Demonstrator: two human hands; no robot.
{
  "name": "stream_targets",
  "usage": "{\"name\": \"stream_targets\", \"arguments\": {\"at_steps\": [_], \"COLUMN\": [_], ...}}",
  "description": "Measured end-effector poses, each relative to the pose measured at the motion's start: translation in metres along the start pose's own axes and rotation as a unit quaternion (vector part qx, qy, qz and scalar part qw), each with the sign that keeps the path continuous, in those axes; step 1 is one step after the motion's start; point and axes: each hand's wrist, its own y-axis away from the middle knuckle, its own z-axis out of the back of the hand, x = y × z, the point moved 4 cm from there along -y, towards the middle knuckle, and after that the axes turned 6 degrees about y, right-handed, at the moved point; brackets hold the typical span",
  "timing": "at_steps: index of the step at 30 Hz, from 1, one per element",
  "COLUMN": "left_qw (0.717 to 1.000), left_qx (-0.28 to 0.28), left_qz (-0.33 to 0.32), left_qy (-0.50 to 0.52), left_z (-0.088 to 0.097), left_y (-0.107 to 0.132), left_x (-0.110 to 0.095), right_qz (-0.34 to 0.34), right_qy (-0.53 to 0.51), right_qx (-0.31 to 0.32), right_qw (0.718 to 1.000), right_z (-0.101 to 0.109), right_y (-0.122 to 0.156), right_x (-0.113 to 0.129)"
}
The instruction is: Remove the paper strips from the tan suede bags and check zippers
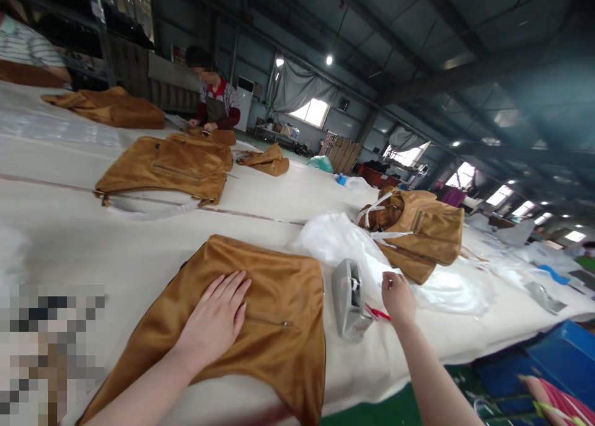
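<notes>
A brown suede-like bag (288, 283) with a zipper lies flat on the white-covered table in front of me. My left hand (218, 317) rests on it with the palm down and the fingers stretched out. To the right of the bag stands a grey tape dispenser (346, 308). Just beyond it, my right hand (400, 297) is raised with its fingers curled together; whatever they may hold is too small to make out. A red item (379, 313) lies between the dispenser and my right wrist. Clear plastic bags (334, 237) lie behind that hand.
More brown bags lie across the table, one with a wrapped strap (162, 172) at left and a stack (432, 227) at right. Across the table a person (216, 103) handles a brown piece. Blue bins (558, 358) stand on the floor at lower right.
</notes>
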Motion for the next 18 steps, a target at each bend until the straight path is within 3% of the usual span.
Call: {"name": "stream_targets", "arguments": {"at_steps": [4,10,14,18], "left_qw": [0.999,0.998,0.996,0.996], "left_qx": [-0.018,-0.027,-0.024,-0.016], "left_qz": [-0.01,-0.018,-0.023,-0.024], "left_qy": [-0.026,-0.06,-0.079,-0.089], "left_z": [-0.006,-0.01,-0.008,-0.008], "left_y": [0.001,0.0,-0.001,-0.002], "left_x": [0.003,0.003,0.001,0.0], "right_qz": [-0.043,-0.035,-0.044,-0.073], "right_qy": [0.018,-0.007,-0.018,-0.021], "right_qx": [0.061,0.173,0.203,0.175], "right_qw": [0.997,0.984,0.978,0.982], "right_z": [-0.043,-0.099,-0.109,-0.095], "right_y": [-0.025,-0.033,-0.028,-0.023], "right_x": [-0.045,-0.052,-0.049,-0.05]}}
